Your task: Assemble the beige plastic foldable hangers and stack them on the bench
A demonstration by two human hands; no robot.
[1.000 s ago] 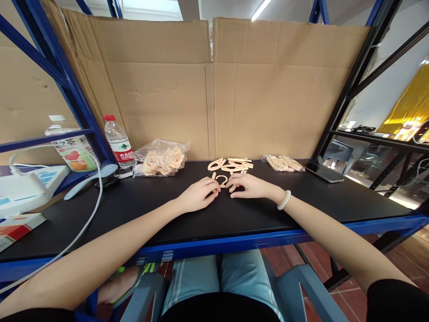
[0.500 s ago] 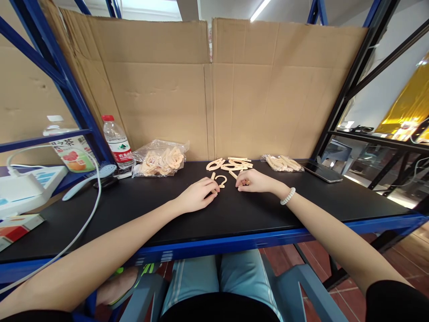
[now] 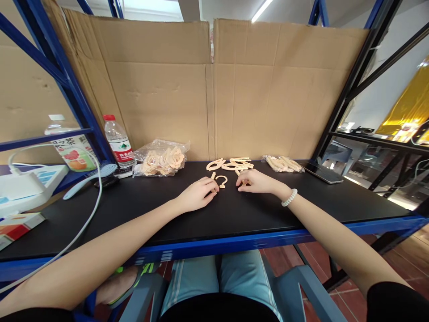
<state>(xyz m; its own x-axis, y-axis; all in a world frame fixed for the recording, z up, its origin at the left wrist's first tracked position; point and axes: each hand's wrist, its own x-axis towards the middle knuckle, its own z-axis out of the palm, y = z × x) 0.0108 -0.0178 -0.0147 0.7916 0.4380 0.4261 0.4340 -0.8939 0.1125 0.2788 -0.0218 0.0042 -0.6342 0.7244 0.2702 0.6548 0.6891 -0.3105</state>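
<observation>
My left hand (image 3: 200, 193) rests on the black tabletop, its fingers closed around a beige stick-like piece (image 3: 213, 175) whose tip shows above them. Just right of those fingers lies a beige hook (image 3: 222, 181) with a curved top. My right hand (image 3: 254, 181) is pinched on a slim beige piece (image 3: 237, 172), largely covered by the fingers. Behind the hands are several loose beige pieces, with an oval loop (image 3: 215, 164) at the left and flat bars (image 3: 240, 159) at the right.
At the back left are a clear bag of beige pieces (image 3: 164, 161) and a red-capped water bottle (image 3: 119, 146). Another bag (image 3: 283, 163) and a phone (image 3: 323, 172) lie at the back right. A white cable (image 3: 90, 219) crosses the left side, near a hairbrush (image 3: 87, 181).
The slim piece in my right hand has turned, and less of it sticks out toward the hook. My left hand and the hook keep nearly the same place.
</observation>
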